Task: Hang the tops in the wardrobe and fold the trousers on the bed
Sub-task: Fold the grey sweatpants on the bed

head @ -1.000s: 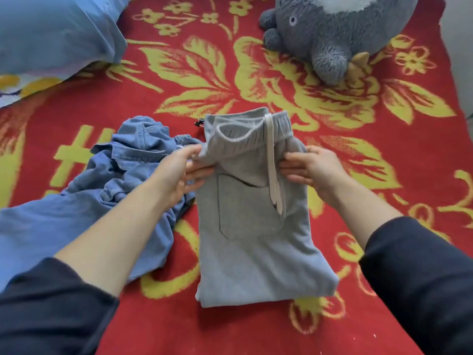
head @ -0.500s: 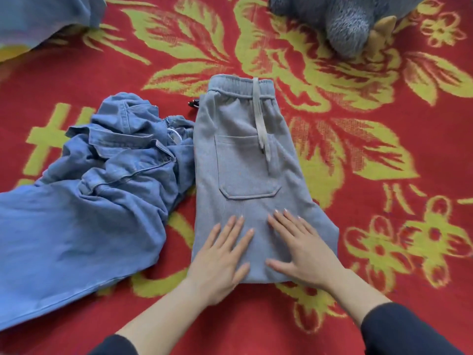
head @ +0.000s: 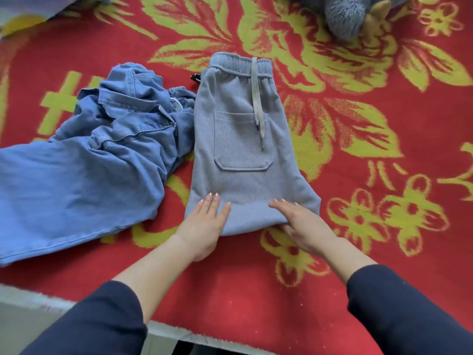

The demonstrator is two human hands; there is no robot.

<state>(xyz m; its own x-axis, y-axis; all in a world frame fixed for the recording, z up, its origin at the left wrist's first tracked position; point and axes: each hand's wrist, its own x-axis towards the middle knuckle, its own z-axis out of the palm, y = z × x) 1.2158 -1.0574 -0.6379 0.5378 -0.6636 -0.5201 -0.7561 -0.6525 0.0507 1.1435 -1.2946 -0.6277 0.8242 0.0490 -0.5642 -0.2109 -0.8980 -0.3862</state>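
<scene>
While grey trousers [head: 243, 185] lie folded on the bed [head: 256, 290], left grip [head: 204, 224] and right grip [head: 307, 226] press them, released.

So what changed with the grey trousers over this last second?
Both hands let go of the waistband, which dropped flat onto the bed. The left hand and right hand then pressed the grey trousers and slid back to their near edge, where they rest flat. The trousers stayed folded in place; the blue jeans stayed crumpled beside them.

Bright even light, soft shadows, slight blur, wide-angle edge warp.
</scene>
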